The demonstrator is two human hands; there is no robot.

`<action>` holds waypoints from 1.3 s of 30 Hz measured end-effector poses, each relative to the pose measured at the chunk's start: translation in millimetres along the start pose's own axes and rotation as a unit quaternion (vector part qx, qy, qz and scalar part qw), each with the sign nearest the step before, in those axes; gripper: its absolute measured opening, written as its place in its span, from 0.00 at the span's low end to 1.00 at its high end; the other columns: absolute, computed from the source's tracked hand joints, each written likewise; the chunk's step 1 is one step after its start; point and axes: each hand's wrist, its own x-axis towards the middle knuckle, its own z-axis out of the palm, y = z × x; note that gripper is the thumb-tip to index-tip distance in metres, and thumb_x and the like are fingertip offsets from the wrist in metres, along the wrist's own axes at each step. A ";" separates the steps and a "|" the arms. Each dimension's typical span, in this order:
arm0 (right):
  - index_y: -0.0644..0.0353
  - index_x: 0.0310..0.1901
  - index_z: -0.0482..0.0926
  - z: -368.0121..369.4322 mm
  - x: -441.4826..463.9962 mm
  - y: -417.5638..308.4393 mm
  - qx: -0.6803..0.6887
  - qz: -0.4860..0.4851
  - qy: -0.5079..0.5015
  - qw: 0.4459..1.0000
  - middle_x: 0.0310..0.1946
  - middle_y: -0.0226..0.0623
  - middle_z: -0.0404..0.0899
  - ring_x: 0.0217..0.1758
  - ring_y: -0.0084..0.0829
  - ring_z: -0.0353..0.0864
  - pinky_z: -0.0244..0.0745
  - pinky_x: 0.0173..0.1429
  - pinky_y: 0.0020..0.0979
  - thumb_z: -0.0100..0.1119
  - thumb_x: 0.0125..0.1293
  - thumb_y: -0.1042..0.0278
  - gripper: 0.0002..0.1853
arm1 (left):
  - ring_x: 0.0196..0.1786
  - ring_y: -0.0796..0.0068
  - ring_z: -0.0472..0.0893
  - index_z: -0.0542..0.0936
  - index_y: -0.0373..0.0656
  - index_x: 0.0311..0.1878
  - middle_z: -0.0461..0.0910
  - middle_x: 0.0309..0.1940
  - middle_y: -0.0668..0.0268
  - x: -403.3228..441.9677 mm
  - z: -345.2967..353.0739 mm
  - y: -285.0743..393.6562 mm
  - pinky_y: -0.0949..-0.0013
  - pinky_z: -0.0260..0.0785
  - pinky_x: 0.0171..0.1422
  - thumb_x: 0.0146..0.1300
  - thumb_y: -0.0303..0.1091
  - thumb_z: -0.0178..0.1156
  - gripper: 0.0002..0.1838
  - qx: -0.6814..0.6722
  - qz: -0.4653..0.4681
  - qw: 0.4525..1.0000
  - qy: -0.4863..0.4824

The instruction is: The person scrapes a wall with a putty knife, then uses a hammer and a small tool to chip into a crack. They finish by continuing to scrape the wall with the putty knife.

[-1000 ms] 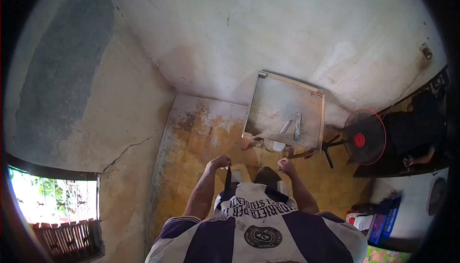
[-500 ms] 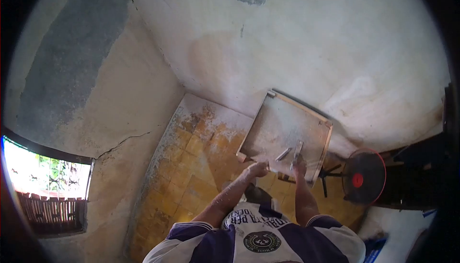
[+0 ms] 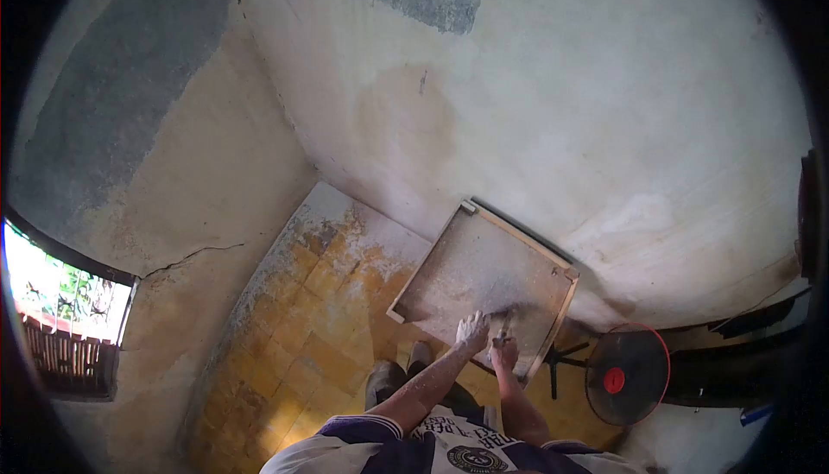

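A square wooden-framed panel (image 3: 438, 256) lies tilted by the wall, its dusty face towards me. My left hand (image 3: 472, 331), coated with pale dust, rests at its near edge with the fingers stretched out. Just to the right, my right hand (image 3: 503, 356) is closed around a narrow hand tool (image 3: 503, 337); its exact kind is hard to make out. Dark shadow falls on the panel beyond both hands, and the loose narrow piece there cannot be made out clearly.
A black fan with a red rim (image 3: 627, 375) stands right of the panel. Worn yellow floor tiles (image 3: 294, 327) lie to the left. Patchy plaster walls (image 3: 535, 111) meet in a corner; a barred window (image 3: 69, 301) is at the far left.
My left hand has opened from a closed shape and moved onto the panel's near edge. My right hand, with the tool, has come closer beside it. The view has shifted.
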 end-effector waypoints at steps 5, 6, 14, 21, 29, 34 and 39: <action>0.65 0.45 0.78 -10.5 -10.1 25.5 0.033 -0.029 0.001 0.999 0.41 0.59 0.83 0.50 0.60 0.82 0.73 0.55 0.53 0.62 0.63 0.46 0.25 | 0.62 0.52 0.75 0.69 0.43 0.68 0.71 0.59 0.54 1.5 32.6 1.0 0.47 0.73 0.54 0.62 0.37 0.62 0.31 0.011 -0.009 0.999 0.051; 0.65 0.45 0.78 -8.5 -9.9 32.5 0.047 -0.053 0.012 0.997 0.40 0.59 0.83 0.50 0.60 0.81 0.72 0.56 0.54 0.60 0.65 0.45 0.25 | 0.61 0.53 0.75 0.69 0.44 0.68 0.72 0.58 0.55 7.3 33.5 -1.0 0.48 0.74 0.53 0.62 0.36 0.62 0.30 0.007 -0.011 0.996 0.085; 0.64 0.44 0.76 -17.0 -3.2 33.2 0.100 -0.124 -0.097 0.982 0.35 0.49 0.85 0.41 0.48 0.86 0.77 0.48 0.46 0.63 0.65 0.54 0.19 | 0.52 0.51 0.83 0.72 0.43 0.61 0.76 0.54 0.54 15.5 22.3 -1.5 0.48 0.78 0.47 0.63 0.32 0.60 0.22 -0.057 -0.069 0.995 0.032; 0.66 0.40 0.80 0.4 4.6 -4.4 0.160 -0.124 -0.098 0.974 0.30 0.44 0.85 0.33 0.40 0.85 0.78 0.42 0.42 0.62 0.70 0.55 0.18 | 0.52 0.47 0.84 0.75 0.40 0.52 0.83 0.46 0.50 3.3 -5.3 -36.3 0.48 0.77 0.50 0.66 0.39 0.61 0.16 -0.210 -0.120 0.970 0.007; 0.63 0.38 0.76 17.0 8.5 -135.3 0.294 -0.226 -0.233 0.899 0.25 0.35 0.79 0.27 0.25 0.78 0.74 0.32 0.34 0.59 0.71 0.58 0.14 | 0.48 0.54 0.86 0.81 0.39 0.49 0.86 0.44 0.51 -54.0 -101.4 -124.7 0.56 0.77 0.53 0.55 0.36 0.67 0.19 -0.329 -0.137 0.921 0.157; 0.60 0.38 0.75 36.1 -17.8 -218.9 0.324 -0.261 -0.283 0.864 0.25 0.29 0.75 0.26 0.23 0.72 0.71 0.31 0.31 0.57 0.68 0.64 0.08 | 0.42 0.71 0.84 0.79 0.36 0.47 0.84 0.38 0.60 -121.1 -170.7 -169.7 0.64 0.77 0.48 0.56 0.36 0.69 0.18 -0.414 -0.149 0.868 0.228; 0.59 0.39 0.76 71.2 -41.0 -269.2 0.293 -0.361 -0.287 0.837 0.28 0.28 0.75 0.29 0.23 0.74 0.71 0.35 0.30 0.57 0.65 0.64 0.08 | 0.41 0.73 0.83 0.79 0.38 0.46 0.84 0.35 0.61 -157.0 -138.6 -226.2 0.65 0.76 0.48 0.56 0.35 0.66 0.17 -0.480 -0.192 0.792 0.326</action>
